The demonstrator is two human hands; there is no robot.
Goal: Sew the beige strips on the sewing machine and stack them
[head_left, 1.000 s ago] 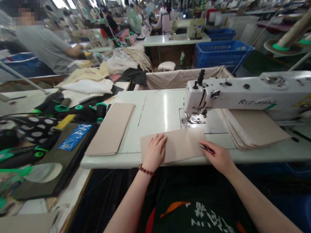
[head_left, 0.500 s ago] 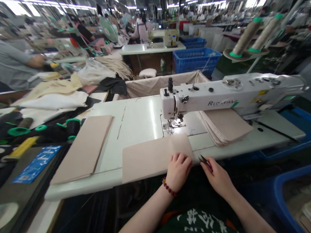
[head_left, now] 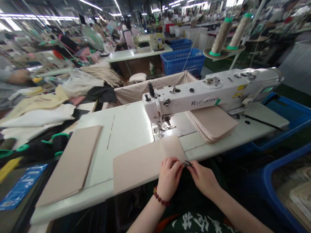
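Beige panel [head_left: 142,164] (qty 1) is lying between two stacks [head_left: 70,163]; left hand [head_left: 169,177] is pinching its edge, right hand [head_left: 205,179] one thread snipper [head_left: 188,164].

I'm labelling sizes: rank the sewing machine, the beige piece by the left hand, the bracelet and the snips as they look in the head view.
1. Sewing machine
2. Beige piece
Bracelet and snips: both far smaller; order unsure, as the right hand covers part of the snips.
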